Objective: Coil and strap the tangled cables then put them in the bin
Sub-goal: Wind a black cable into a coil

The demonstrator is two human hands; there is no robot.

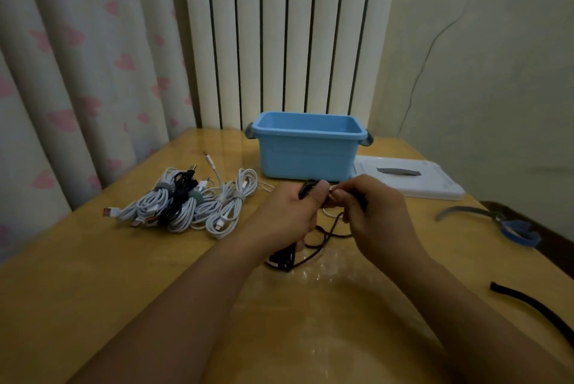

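Coiling a black cable near the blue bin. Left hand gripping the loops, right hand pinching the end. Best kept even and tight before strapping.

bin: 1 | lid: 1 | strapped coils: about 4 | loose straps: 3 | hands: 2

Glossy yellow-wood surface. Blue bin at the far middle, white lid just beside it; strapped cable bundles at left; loose straps near the right edge.
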